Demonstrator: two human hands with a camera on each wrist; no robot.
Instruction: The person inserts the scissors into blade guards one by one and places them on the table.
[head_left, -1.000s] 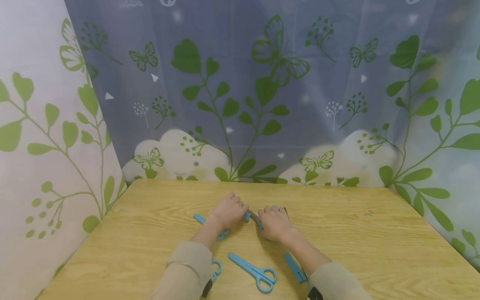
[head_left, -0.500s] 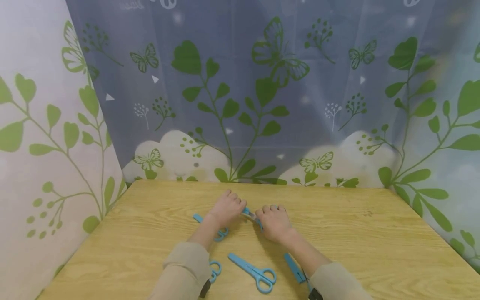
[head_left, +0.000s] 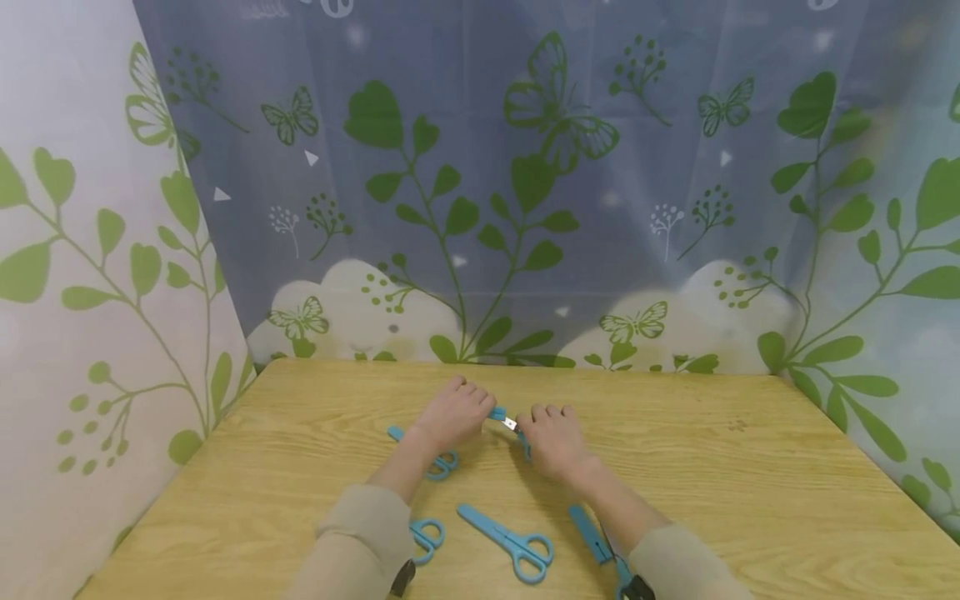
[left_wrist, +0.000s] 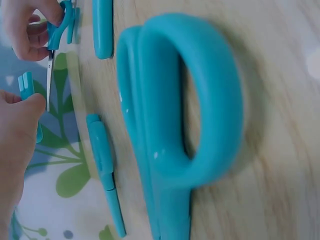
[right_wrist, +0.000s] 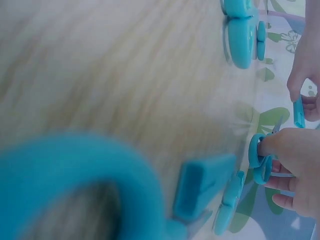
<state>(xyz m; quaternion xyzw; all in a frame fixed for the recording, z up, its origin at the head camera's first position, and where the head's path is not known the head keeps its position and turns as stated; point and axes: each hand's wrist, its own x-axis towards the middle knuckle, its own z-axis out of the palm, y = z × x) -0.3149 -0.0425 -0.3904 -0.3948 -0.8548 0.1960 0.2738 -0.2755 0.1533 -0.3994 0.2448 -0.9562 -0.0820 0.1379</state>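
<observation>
Backdrop lettering [head_left: 264, 10]: illegible to me. Left hand [head_left: 456, 414]: pinching sheath [left_wrist: 26, 86]. Right hand [head_left: 553, 442]: gripping scissors [left_wrist: 53, 41]; digit [right_wrist: 270, 144] through loop [right_wrist: 253, 151]: right-wrist view, not head.

At the fingers [head_left: 552, 414]: scissors [left_wrist: 53, 42] with blue plastic loop handles, silver metal blades. Under the fingers: yellow-brown, wood-grained surface [head_left: 697, 467]. Beyond them: blue-grey cloth backdrop [head_left: 465, 125], green leaf-and-butterfly print.

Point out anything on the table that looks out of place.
By the right sleeve, one pair of scissors lies with bare blade beside a sheath: odd, as the middle pair is sheathed.
</observation>
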